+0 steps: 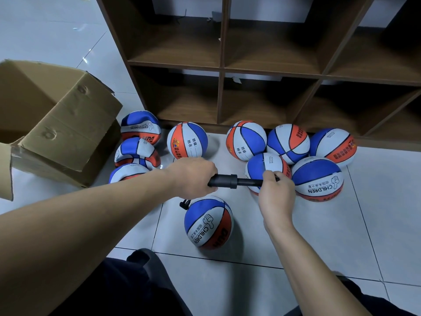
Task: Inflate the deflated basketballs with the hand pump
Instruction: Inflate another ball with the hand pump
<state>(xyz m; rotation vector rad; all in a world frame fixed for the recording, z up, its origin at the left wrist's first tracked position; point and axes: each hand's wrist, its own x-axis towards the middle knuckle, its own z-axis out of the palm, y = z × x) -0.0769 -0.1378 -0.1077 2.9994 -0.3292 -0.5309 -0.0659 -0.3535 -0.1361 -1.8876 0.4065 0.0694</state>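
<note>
Black plastic, the hand pump (230, 181) lies level above a tiled floor (330, 224), its long axis running left to right, barrel to the left and plunger rod to the right. The left hand (193, 176) grips the barrel's end; the right hand (276, 193) is curled round the handle at the rod's far end. A hose (185, 204) drops from the pump to a round red, white and blue basketball (208, 224) just below. Five inflated balls (296, 151) cluster before a brown wooden shelf (222, 69); crumpled balls (136, 149) sit beside a cardboard box (57, 124).
</note>
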